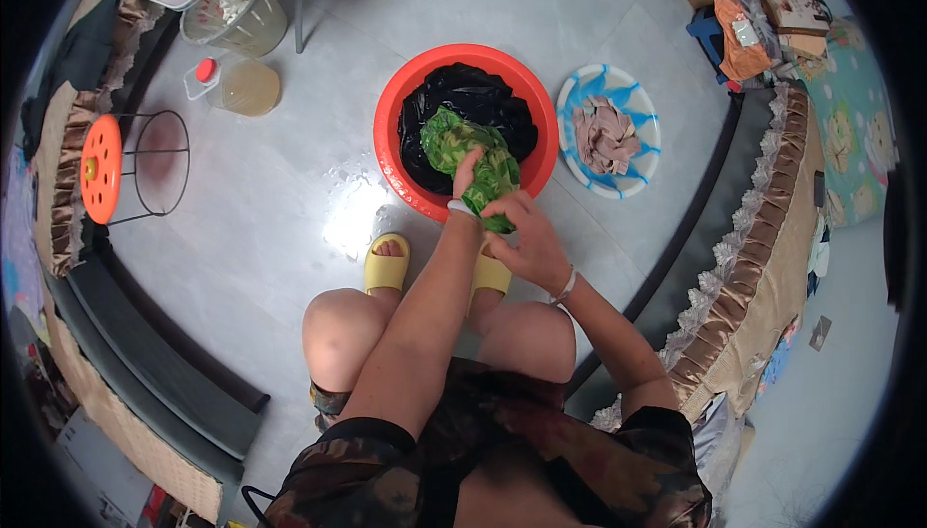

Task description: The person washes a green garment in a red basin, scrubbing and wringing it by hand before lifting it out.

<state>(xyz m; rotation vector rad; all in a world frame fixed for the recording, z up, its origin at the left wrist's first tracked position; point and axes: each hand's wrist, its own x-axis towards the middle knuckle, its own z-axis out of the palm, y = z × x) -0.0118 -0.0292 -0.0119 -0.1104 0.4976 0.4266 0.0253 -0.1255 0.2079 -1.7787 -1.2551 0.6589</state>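
Observation:
A red plastic basin (382, 130) stands on the floor before me, holding wet-looking black material (507, 108). Over it and across the near rim lies a bunched green patterned cloth (445, 141). My left hand (467, 179) has its thumb over the cloth's near part; the other fingers are hidden by it. At the cloth's near end, my right hand (527, 235) pinches the fabric with thumb and fingers. To the right of the red basin, a blue and white basin (650, 130) contains a crumpled pinkish cloth (605, 135).
Yellow slippers (386, 264) are on my feet, close to the red basin. Water drops lie on the floor left of it. Further left are a jug with a red cap (246, 86), a bin (261, 28) and an orange-topped stool (101, 170). Covered furniture (753, 260) borders the right side.

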